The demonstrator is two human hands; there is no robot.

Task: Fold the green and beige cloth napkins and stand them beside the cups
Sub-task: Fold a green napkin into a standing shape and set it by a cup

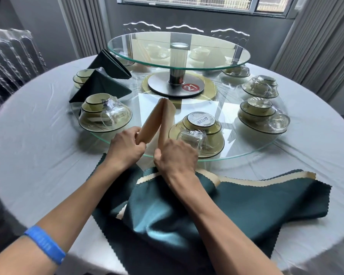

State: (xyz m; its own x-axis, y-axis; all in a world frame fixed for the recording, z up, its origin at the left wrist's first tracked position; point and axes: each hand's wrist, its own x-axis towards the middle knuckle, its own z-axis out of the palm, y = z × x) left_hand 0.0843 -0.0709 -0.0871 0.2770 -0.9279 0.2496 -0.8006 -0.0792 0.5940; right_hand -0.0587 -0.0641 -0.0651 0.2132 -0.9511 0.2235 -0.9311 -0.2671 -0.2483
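From the head view, your left hand [125, 147] is curled tight around the lower left leg of the beige napkin [159, 120], and your right hand [176, 155] pinches the right leg; the two rolled legs meet in a peak pointing to 12 o'clock over the edge of the glass turntable [246, 153]. At 6 o'clock from your hands a heap of green napkins [236, 201] lies flat on the table [38, 155], beige edges showing among them. At 10 o'clock two folded green napkins [105, 84] stand beside wrapped bowl sets [105, 116]. Just right of your right hand a glass cup [191, 138] lies on a wrapped set.
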